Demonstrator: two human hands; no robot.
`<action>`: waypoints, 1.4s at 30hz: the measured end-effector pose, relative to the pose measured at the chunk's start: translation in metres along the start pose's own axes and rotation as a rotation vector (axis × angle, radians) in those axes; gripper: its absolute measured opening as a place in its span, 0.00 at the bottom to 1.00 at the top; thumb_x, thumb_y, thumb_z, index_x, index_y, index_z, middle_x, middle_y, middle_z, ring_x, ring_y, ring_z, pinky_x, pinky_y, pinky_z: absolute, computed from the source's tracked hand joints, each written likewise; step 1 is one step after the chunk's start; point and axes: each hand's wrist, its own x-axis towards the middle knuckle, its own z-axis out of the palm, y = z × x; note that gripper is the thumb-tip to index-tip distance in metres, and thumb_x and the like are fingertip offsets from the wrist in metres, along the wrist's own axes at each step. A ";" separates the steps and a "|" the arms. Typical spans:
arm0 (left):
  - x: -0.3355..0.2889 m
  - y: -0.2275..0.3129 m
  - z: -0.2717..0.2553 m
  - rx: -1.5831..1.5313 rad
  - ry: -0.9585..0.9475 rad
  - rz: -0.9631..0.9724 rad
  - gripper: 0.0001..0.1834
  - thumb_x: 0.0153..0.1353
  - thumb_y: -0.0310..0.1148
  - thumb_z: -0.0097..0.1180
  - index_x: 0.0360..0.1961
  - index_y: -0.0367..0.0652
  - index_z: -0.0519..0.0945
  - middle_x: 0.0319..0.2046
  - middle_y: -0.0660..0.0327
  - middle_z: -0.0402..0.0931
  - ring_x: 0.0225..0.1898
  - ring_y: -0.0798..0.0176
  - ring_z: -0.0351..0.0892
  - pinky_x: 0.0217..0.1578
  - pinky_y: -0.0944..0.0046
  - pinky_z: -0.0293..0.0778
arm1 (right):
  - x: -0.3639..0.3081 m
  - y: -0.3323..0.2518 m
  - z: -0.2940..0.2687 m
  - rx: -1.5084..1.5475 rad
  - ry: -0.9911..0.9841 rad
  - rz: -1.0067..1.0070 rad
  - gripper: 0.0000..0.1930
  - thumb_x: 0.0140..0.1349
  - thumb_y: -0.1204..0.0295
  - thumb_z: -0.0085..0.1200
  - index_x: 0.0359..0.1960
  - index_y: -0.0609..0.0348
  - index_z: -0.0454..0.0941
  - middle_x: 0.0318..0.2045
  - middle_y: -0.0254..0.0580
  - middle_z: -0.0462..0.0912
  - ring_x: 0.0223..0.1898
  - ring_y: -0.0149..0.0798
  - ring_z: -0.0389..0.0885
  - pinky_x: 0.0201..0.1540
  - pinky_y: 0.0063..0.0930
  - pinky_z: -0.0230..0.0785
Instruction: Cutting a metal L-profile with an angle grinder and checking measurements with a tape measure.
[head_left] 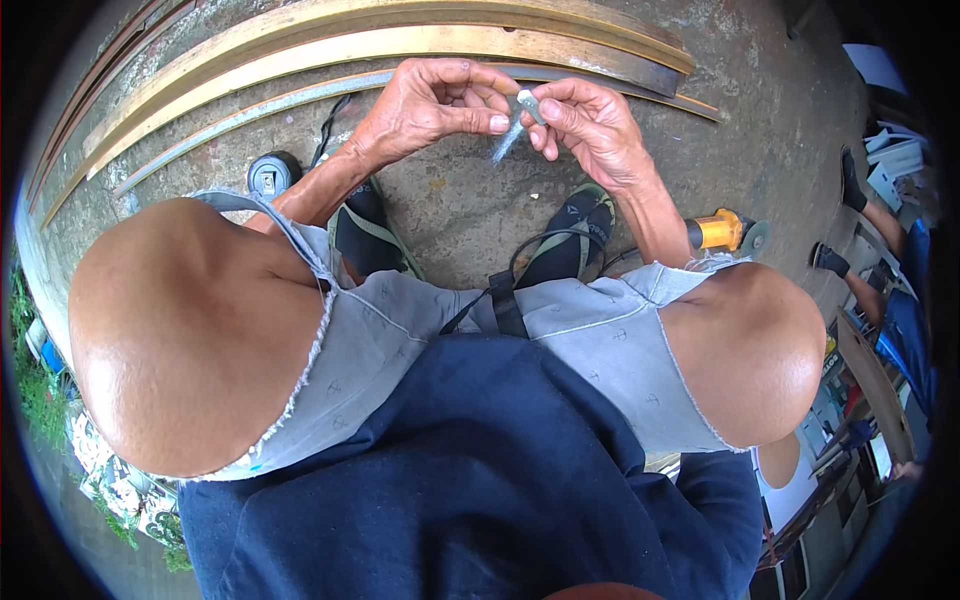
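Bolt, probably metal | pinched between left hand, right hand

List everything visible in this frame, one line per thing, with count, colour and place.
small metal piece: one, silvery grey, pinched between both hands
long strips: several, yellowish and grey, on the concrete ahead of the hands
round device: one, black, on the ground by the left forearm
power tool: one, yellow body, on the ground at the right
black cord: one, looping by the feet
another person's legs: dark socks, far right
sandals: two, dark with green straps, on the person's feet
left hand: fingers on the piece
right hand: fingers on the piece
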 end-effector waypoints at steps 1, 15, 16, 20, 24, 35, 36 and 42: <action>0.000 0.002 0.001 0.020 -0.002 0.010 0.19 0.58 0.25 0.71 0.52 0.38 0.85 0.39 0.63 0.85 0.38 0.74 0.81 0.43 0.70 0.79 | 0.001 -0.001 0.001 0.000 -0.001 0.002 0.12 0.68 0.71 0.61 0.49 0.66 0.82 0.37 0.47 0.87 0.32 0.33 0.85 0.31 0.24 0.78; -0.002 -0.003 -0.001 0.259 0.053 0.135 0.13 0.59 0.30 0.72 0.44 0.37 0.88 0.33 0.61 0.87 0.34 0.74 0.82 0.37 0.71 0.78 | 0.001 0.002 0.004 -0.298 -0.021 0.002 0.12 0.65 0.73 0.64 0.47 0.67 0.84 0.33 0.39 0.85 0.31 0.29 0.83 0.34 0.22 0.76; -0.001 -0.006 -0.003 0.269 0.058 0.038 0.15 0.59 0.32 0.72 0.45 0.38 0.88 0.32 0.62 0.86 0.33 0.73 0.81 0.36 0.70 0.77 | 0.000 0.006 0.001 -0.297 -0.021 0.000 0.12 0.65 0.73 0.64 0.47 0.67 0.84 0.33 0.39 0.85 0.31 0.29 0.83 0.34 0.22 0.76; 0.002 -0.024 -0.008 0.377 0.224 -0.086 0.18 0.62 0.36 0.70 0.49 0.37 0.86 0.27 0.66 0.84 0.30 0.72 0.79 0.35 0.70 0.76 | -0.008 0.035 -0.017 -0.960 0.199 -0.075 0.09 0.62 0.76 0.63 0.44 0.65 0.86 0.33 0.39 0.82 0.31 0.31 0.82 0.34 0.27 0.75; 0.003 -0.023 -0.009 0.320 0.304 -0.041 0.15 0.62 0.35 0.69 0.46 0.36 0.86 0.27 0.65 0.83 0.28 0.75 0.77 0.31 0.71 0.75 | -0.010 0.065 -0.035 -1.429 0.204 -0.438 0.08 0.60 0.81 0.60 0.41 0.64 0.85 0.33 0.48 0.79 0.37 0.51 0.82 0.40 0.40 0.75; 0.000 -0.028 -0.010 0.371 0.267 -0.060 0.16 0.66 0.37 0.66 0.48 0.36 0.85 0.30 0.64 0.83 0.29 0.73 0.77 0.33 0.69 0.76 | -0.021 0.087 -0.036 -1.692 0.061 -0.565 0.18 0.52 0.81 0.55 0.47 0.64 0.79 0.37 0.43 0.75 0.42 0.47 0.79 0.41 0.40 0.78; 0.000 -0.026 -0.012 0.399 0.245 -0.093 0.16 0.68 0.38 0.64 0.50 0.37 0.85 0.32 0.63 0.84 0.31 0.71 0.78 0.35 0.68 0.77 | -0.023 0.090 -0.031 -1.663 0.062 -0.550 0.18 0.52 0.81 0.55 0.47 0.64 0.79 0.37 0.43 0.76 0.42 0.47 0.79 0.41 0.40 0.78; 0.000 -0.024 -0.012 0.391 0.245 -0.075 0.16 0.66 0.37 0.66 0.48 0.36 0.85 0.29 0.65 0.82 0.28 0.73 0.76 0.32 0.69 0.74 | -0.007 0.077 -0.035 -1.722 0.131 -0.596 0.16 0.50 0.83 0.55 0.43 0.62 0.80 0.36 0.42 0.76 0.41 0.46 0.80 0.41 0.39 0.77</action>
